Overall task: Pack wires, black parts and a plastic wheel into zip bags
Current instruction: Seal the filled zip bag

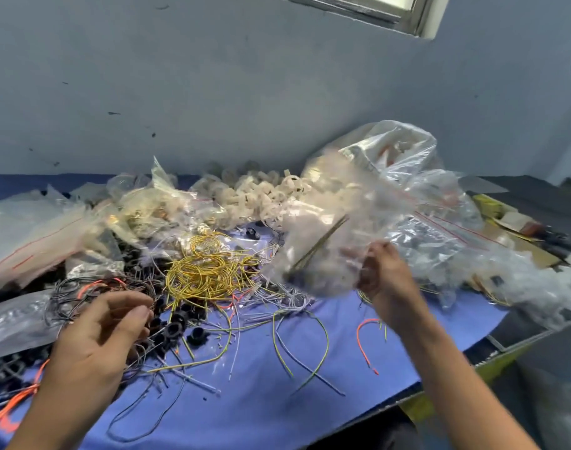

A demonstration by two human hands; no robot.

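Far left, mid-frame: flat zip bags w/ red seal strips (34, 241) piled on each other. Below them a crumpled clear bag (14, 323) lies at the frame's left edge.

Lower left: left hand (95, 339) hovers palm-down over a tangle of black + orange wires (92, 287). Its fingers are loosely curled w/ a narrow gap btwn thumb and forefinger, nothing plainly held. The tangle sits just above and left of the fingertips.

Right of the thumb: black parts (177, 323), ring-shaped, clustered on the blue cloth (277, 410), just beside the hand.

Center: coil of yellow wires (209, 267), above the black parts, well apart from both hands. Behind it, toward the wall, is a heap of white plastic wheels (264, 193), some loose, some in bags.

Center-bottom: loose green-yellow and grey wires (310, 345) scattered on the cloth btwn the two forearms.

Right of center: right hand (384, 271) is raised, fingers curled round the edge of a clear zip bag (326, 248). The bag hangs left of the hand, blurred. A thin olive wire bundle (319, 245) runs diagonally in it; contents otherwise too blurred to tell.

Below the right wrist: a single orange wire (363, 339) lies on the cloth.

Upper right: a large crumpled clear bag (407, 177) w/ white pieces inside, behind the held bag.
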